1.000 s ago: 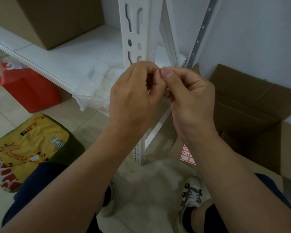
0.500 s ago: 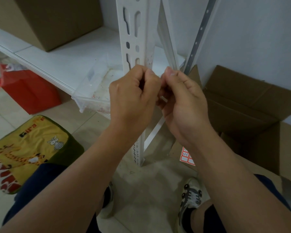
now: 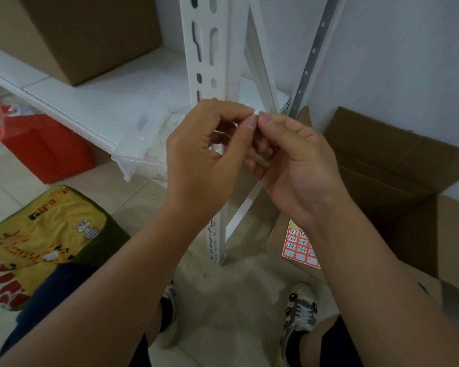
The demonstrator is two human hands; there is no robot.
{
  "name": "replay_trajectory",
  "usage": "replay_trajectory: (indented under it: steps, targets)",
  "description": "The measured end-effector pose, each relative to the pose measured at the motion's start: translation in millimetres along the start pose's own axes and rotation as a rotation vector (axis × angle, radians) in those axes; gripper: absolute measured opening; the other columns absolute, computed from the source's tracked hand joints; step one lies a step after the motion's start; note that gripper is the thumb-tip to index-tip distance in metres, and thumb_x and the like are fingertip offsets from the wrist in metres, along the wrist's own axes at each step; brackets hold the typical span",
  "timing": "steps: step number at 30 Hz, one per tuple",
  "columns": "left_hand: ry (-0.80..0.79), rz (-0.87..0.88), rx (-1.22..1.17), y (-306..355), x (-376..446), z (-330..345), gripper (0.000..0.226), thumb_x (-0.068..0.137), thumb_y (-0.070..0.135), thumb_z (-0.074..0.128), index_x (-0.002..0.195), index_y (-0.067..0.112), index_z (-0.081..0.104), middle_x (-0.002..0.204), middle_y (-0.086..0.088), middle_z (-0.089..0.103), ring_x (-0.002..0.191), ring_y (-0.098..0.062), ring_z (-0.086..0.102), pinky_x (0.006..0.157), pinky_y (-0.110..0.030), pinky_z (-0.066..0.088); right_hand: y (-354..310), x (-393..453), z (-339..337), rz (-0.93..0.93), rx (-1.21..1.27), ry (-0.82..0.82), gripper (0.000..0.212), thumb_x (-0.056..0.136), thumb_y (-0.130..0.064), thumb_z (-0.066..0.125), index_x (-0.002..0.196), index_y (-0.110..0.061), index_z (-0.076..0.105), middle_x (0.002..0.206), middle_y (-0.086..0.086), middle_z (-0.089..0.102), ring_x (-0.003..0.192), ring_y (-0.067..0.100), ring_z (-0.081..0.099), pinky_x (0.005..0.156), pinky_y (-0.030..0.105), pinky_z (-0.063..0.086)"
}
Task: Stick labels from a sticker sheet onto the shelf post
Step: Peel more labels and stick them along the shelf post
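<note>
- My left hand [image 3: 204,154] and my right hand [image 3: 294,165] meet in front of the white shelf post [image 3: 210,62], with the thumbs and first fingertips pressed together at one spot.
- Between these fingertips I pinch something very small and pale. I judge it is a label [image 3: 254,120] from the sheet, but almost all of it is hidden, so I cannot say it for sure.
- The other fingers of both hands are curled in loosely. Both wrists are raised, and the forearms come up from below toward the post.
- A label like this will be almost without weight, thin and soft. It curls easily, and the glue side catches on skin or on itself.
- So I think it is best to hold it only by one edge or corner, with a light pinch, and to keep the sticky face away from the fingers.
- The post is stiff metal with slots, so the label should go on a flat part between the slots and be pressed from one end to the other.
- The sticker sheet [image 3: 300,246], red frames with handwritten marks, lies low on a flap of the cardboard box [image 3: 398,160], near my right forearm and well apart from the hands.
</note>
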State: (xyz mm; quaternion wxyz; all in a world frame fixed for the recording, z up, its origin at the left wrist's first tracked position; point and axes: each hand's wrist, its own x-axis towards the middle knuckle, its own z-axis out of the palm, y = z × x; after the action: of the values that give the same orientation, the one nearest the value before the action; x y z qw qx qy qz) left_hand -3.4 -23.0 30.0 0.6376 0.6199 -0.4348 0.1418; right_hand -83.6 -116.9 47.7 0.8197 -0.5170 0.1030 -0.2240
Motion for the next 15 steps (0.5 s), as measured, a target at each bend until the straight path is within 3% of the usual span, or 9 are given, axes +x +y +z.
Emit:
replay_trajectory:
  steps: [3,9,12,15]
  targets:
    - [-0.018,-0.025,-0.010,-0.1,-0.4,-1.2,0.007,0.092,0.007,0.066,0.097,0.013,0.066,0.086,-0.006,0.068,0.077,-0.010,0.067,0.068,-0.029,0.056,-1.9,0.9,-1.4,0.067,0.036,-0.001,0.012,0.082,-0.019,0.063,0.076,-0.009,0.064,0.062,0.003,0.048,0.058,0.013,0.052,0.054,0.023,0.048]
    - [-0.096,-0.053,0.007,2.4,-1.3,-4.9,0.011,0.092,0.012,0.067,0.097,0.021,0.067,0.088,0.001,0.066,0.082,-0.020,0.067,0.066,-0.039,0.057,-6.0,1.8,-2.5,0.169,0.080,-0.005,0.019,0.085,-0.020,0.062,0.069,-0.010,0.061,0.060,0.001,0.046,0.056,0.011,0.050,0.052,0.019,0.045]
    - [-0.083,-0.029,0.078,4.5,-3.3,-6.4,0.011,0.092,0.013,0.068,0.096,0.023,0.068,0.087,0.009,0.065,0.082,-0.013,0.066,0.067,-0.029,0.056,-7.7,0.0,-3.0,0.200,0.052,-0.010,0.022,0.088,-0.019,0.060,0.067,-0.011,0.064,0.059,0.001,0.047,0.056,0.011,0.050,0.050,0.018,0.046]
    - [-0.106,0.039,0.207,1.0,-4.4,-8.9,0.007,0.093,0.012,0.067,0.094,0.014,0.073,0.088,0.004,0.066,0.078,-0.009,0.063,0.065,-0.020,0.052,-9.3,-2.7,-4.8,0.218,0.007,-0.006,0.021,0.093,-0.017,0.057,0.076,-0.009,0.065,0.059,0.001,0.047,0.056,0.010,0.051,0.049,0.017,0.047]
